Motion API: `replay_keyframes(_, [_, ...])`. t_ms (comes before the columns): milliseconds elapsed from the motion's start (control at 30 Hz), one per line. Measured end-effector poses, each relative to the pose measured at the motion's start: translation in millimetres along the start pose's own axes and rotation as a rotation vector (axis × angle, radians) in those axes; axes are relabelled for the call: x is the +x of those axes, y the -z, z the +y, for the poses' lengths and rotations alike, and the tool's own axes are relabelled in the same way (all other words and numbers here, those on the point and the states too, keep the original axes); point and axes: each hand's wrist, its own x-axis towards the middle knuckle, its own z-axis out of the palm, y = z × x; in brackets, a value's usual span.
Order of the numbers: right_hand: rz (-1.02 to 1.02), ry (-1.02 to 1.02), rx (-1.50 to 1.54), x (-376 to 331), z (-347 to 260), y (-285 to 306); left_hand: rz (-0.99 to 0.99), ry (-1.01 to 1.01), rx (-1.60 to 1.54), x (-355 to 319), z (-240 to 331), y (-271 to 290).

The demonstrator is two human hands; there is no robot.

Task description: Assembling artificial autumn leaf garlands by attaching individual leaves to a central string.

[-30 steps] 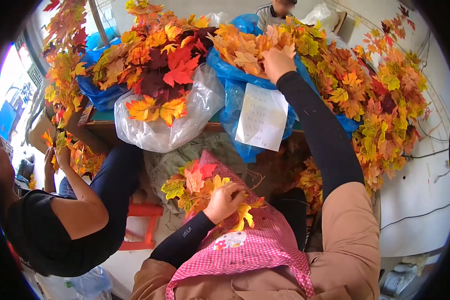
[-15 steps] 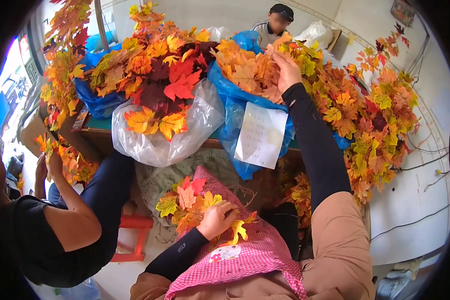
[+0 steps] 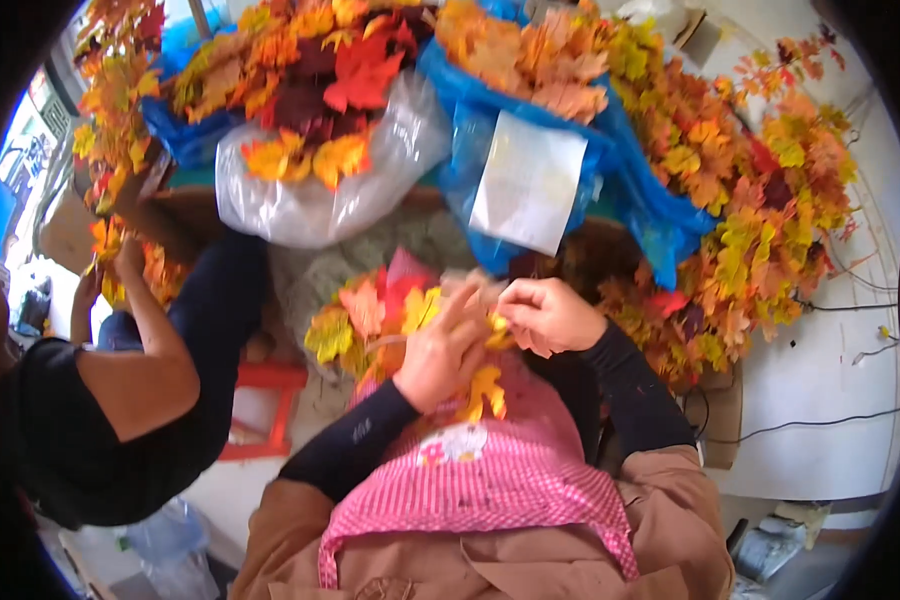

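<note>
Head view: left hand (image 3: pixel 438 352) fingers curled shut on leaf bunch (image 3: pixel 380 318), over the lap. Right hand (image 3: pixel 548 315) fingers pinched on a yellow leaf (image 3: pixel 497 328) between both hands. Orange leaf (image 3: pixel 483 390) hangs just below left fingers. Blue bag (image 3: pixel 660 215) beyond fingers; co-worker's hand (image 3: pixel 120 262) far left.

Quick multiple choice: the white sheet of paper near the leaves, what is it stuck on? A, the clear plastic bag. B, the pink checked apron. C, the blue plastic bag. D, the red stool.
C: the white sheet of paper lies flat against the front of the blue plastic bag filled with orange leaves, to the right of the clear plastic bag.
</note>
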Motion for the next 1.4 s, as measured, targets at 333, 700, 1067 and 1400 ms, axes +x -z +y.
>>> replay_keyframes(333, [0.085,0.484,0.155,-3,60,-9,-0.133,0.037,-0.170,-2,9,-13])
replay_keyframes(700, [0.214,0.385,0.409,0,67,-43,-0.123,0.133,-0.110,-9,15,-12])
replay_keyframes(1067, [0.523,0.591,0.077,-14,37,3,-0.034,0.220,-0.101,10,0,-10])
replay_keyframes(1400, [0.414,0.587,-0.545,0,25,-1,0.068,0.355,-0.362,22,3,-17])
